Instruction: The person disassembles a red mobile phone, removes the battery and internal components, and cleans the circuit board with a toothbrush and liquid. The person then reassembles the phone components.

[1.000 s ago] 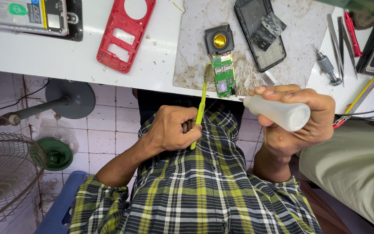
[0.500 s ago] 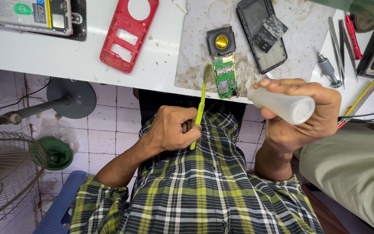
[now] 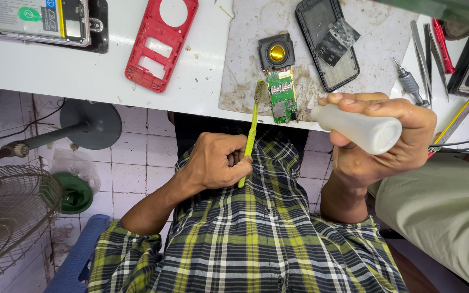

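At the near edge of the table (image 3: 191, 92), in the head view, the green board (image 3: 281, 95) lies with its long axis running away from the person, just ahead of both hands. The left hand (image 3: 215, 163), fingers wrapped tight round a yellow toothbrush (image 3: 251, 138), sets the bristles beside the board's left edge. The right hand (image 3: 386, 135), fingers closed about a white bottle (image 3: 362, 128), holds its nozzle close to the board's near right corner.

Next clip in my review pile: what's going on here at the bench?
A person in a plaid shirt works on a small green circuit board lying on a stained mat. The left hand holds a yellow-green toothbrush, its bristles at the board's left edge. The right hand holds a white plastic bottle tipped on its side, nozzle pointing at the board. A red phone frame lies nearby.
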